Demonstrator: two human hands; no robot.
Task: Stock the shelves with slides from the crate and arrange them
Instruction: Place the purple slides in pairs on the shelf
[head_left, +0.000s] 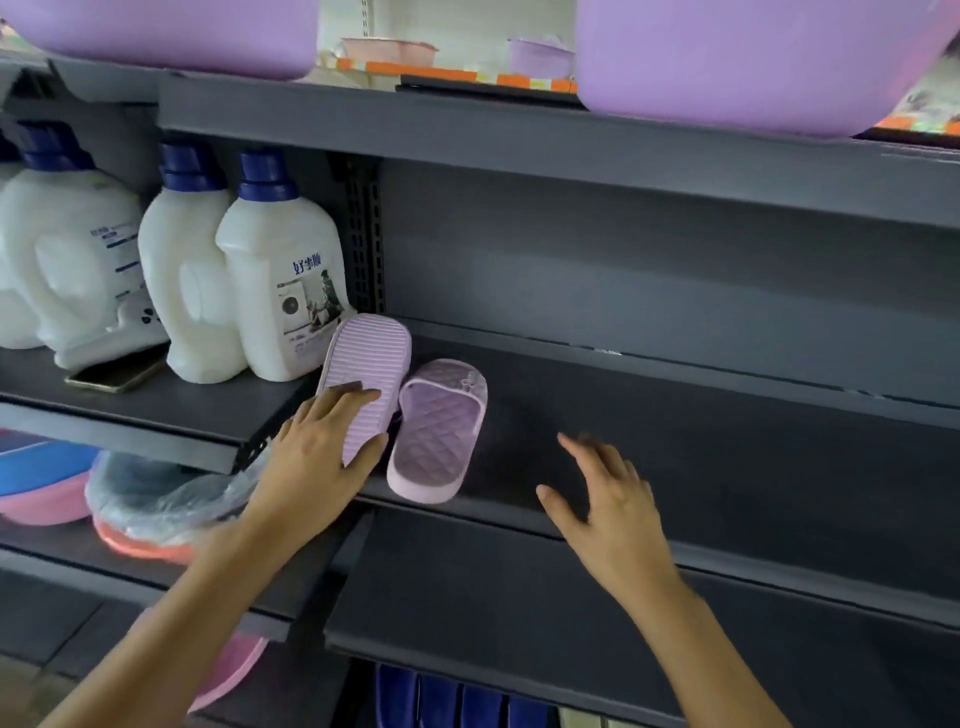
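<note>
Pair of lilac slides at the left end of the dark shelf (675, 415), seen from the head camera.

Sole-up slide (363, 374) tilted, toe end propped toward the nearest detergent bottle (283, 291), heel end under the left hand (322, 457); fingers spread over the ribbed sole, thumb at its right edge, pressing or gripping lightly — which of the two cannot be told. Upright slide (439, 431) just right of the first, touching or nearly so, long axis running from shelf front to back, heel at the front lip. Right hand (608, 499) wide and empty, hovering over bare shelf to the right of that slide, apart from it. Left hand therefore the nearer for turning the tilted slide over; likely next need, a flip about its long axis to lie parallel beside its mate. Crate not in view.
</note>
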